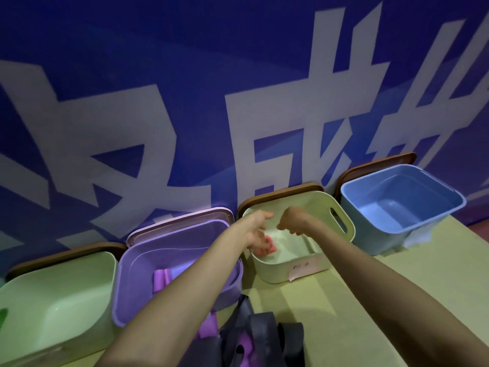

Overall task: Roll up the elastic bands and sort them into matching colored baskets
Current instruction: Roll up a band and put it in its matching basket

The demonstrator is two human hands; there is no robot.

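Head view, left to right: a green basket [113, 260] stands at the far left of the worktop [397, 300]. Next to it is a purple basket [124, 287] with purple bands [161, 282] already lying inside. In front of that, near the bottom edge, is a loose heap of dark and purple bands [251, 335] not yet rolled.

The left hand [255, 229] reaches down into the pale cream basket [344, 221]. Its fingers curl onto the pink band [268, 247], which sits low in the basket's left front corner. The band is a small, soft, light roll. It is springy, so it will probably loosen if let go carelessly, and its smooth surface may slip. The best hold is across the roll, pinching over the loose outer end to keep the coil closed. Its long axis seems to run roughly side to side along the basket's front wall, tilted a little, but the hand hides one end.

The right hand [291, 218] hovers above the basket's middle with its fingers curled in; nothing shows in them. A blue basket [370, 221] stands at the far right.
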